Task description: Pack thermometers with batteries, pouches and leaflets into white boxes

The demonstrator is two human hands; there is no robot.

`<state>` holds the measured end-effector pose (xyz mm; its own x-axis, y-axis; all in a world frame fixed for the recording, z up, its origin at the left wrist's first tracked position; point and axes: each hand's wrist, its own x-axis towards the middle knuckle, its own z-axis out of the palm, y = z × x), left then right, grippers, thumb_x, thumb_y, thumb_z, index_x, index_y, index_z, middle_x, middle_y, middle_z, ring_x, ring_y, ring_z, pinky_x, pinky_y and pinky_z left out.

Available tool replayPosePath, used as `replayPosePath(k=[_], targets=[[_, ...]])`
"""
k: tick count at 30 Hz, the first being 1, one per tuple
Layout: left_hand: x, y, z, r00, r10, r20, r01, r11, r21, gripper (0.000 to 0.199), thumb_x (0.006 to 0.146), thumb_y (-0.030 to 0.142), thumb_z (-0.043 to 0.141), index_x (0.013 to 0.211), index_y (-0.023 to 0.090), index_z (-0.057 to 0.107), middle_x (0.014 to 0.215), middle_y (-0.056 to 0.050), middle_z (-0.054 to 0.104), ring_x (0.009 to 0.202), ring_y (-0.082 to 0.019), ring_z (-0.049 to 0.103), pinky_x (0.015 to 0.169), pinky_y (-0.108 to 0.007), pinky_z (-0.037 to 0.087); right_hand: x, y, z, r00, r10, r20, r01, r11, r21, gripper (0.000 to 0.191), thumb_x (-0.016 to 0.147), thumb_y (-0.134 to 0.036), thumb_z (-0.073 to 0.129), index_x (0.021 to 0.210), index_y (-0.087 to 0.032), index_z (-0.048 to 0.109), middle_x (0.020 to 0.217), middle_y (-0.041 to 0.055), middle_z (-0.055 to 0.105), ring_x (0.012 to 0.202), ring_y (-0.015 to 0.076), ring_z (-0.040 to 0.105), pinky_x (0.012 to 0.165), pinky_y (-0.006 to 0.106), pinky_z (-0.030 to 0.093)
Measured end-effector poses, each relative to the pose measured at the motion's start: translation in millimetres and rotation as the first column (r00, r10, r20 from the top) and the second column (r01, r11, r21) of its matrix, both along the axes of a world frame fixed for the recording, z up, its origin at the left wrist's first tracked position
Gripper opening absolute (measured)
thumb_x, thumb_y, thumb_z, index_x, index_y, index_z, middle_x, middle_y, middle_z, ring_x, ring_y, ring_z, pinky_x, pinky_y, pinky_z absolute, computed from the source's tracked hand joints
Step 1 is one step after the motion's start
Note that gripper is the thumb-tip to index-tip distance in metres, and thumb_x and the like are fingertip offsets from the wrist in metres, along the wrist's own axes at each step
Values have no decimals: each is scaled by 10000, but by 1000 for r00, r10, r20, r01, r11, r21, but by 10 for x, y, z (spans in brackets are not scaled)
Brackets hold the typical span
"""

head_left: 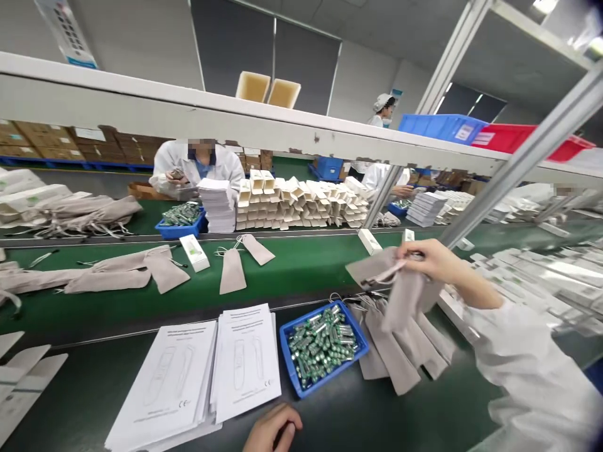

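My right hand (431,260) pinches grey-beige drawstring pouches (405,298) by their corded tops, lifted above the bench on the right. Below them lies a pile of similar pouches (396,351), partly covered by the lifted ones. Left of that pile sits a blue tray (301,392) full of small green-and-silver batteries (323,342). At the bottom edge my left hand (273,430) is loosely curled, with nothing visible in it, just in front of the tray and the booklets. Two stacks of white printed booklets (247,364) lie to its left.
A green conveyor belt (292,263) runs across, carrying loose pouches (233,270) and a small white box (194,252). Beyond it stand stacked open cartons (301,204) and a co-worker (198,166). A shelf beam (188,113) and a slanted metal post (522,157) cross overhead and at right.
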<state>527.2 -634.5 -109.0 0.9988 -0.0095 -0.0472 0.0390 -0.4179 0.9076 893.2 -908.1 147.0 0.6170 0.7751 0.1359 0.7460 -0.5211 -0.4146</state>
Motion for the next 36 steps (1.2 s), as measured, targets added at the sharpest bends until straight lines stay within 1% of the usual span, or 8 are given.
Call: replayPosePath(k=[2, 5, 9, 12, 17, 21, 26, 36], targets=[[-13, -21, 104, 1000, 14, -21, -14, 1000, -19, 387, 1004, 472, 416, 876, 207, 667, 851, -50, 693, 797, -168, 649, 740, -206, 460, -46, -364, -73, 952, 45, -302, -76, 993, -91, 293, 850, -485, 672, 785, -201, 709, 784, 56, 707, 735, 209, 643, 688, 288, 468], [-42, -73, 187, 998, 49, -34, -51, 997, -61, 370, 1003, 463, 439, 862, 202, 659, 853, -41, 688, 824, -168, 648, 774, -209, 457, -28, -554, -579, 826, 37, -563, -181, 962, -203, 316, 744, -496, 760, 729, -180, 749, 735, 51, 713, 715, 209, 652, 693, 286, 497], [-96, -211, 265, 998, 63, 10, -63, 997, -35, 331, 1019, 367, 424, 838, 193, 640, 830, -37, 670, 802, -153, 644, 756, -208, 460, 97, -458, -1466, 904, -119, -411, 92, 992, -86, 426, 746, -568, 668, 831, -158, 744, 821, 78, 724, 800, 237, 656, 784, 332, 512], [-79, -387, 427, 983, -65, 170, 45, 992, 121, 293, 1008, 209, 369, 885, 193, 634, 871, -60, 681, 830, -160, 638, 755, -231, 482, 212, -428, -1832, 913, -323, -251, 350, 934, 74, 523, 799, -615, 550, 966, -140, 691, 823, 99, 692, 769, 253, 629, 802, 405, 512], [307, -665, 728, 893, -282, 352, 11, 794, 608, 376, 959, 122, 408, 1293, 206, 559, 1292, -109, 628, 1273, -309, 509, 1077, -523, 434, 100, -471, -1850, 870, -478, -123, 491, 814, 309, 528, 776, -594, 576, 1061, -156, 640, 1103, 168, 644, 949, 303, 632, 941, 488, 487], [746, -691, 724, 934, -255, 251, -40, 624, 780, 660, 902, 248, 612, 1509, 238, 352, 1562, -142, 400, 1456, -474, 261, 1129, -749, 268, -524, -226, -1866, 870, -481, -111, 478, 765, 431, 416, 926, -508, 434, 1152, -190, 582, 1159, 149, 638, 1066, 288, 620, 982, 473, 485], [909, -584, 591, 952, -231, 203, -27, 596, 803, 647, 859, 106, 591, 1444, 325, 424, 1569, -99, 394, 1428, -485, 308, 1096, -774, 287, -1294, 328, -2226, 960, -121, -253, 230, 856, 462, 360, 964, -419, 471, 1248, -221, 568, 1282, 121, 628, 1195, 271, 595, 1040, 479, 490], [846, -619, 570, 971, -128, 204, -89, 597, 797, 578, 913, 205, 566, 1469, 293, 435, 1579, -127, 388, 1440, -483, 304, 1123, -744, 291, -1359, 714, -2613, 942, -300, -151, 335, 807, 486, 447, 1010, -387, 312, 1237, -150, 616, 1321, 163, 628, 1261, 291, 561, 1113, 543, 422]])
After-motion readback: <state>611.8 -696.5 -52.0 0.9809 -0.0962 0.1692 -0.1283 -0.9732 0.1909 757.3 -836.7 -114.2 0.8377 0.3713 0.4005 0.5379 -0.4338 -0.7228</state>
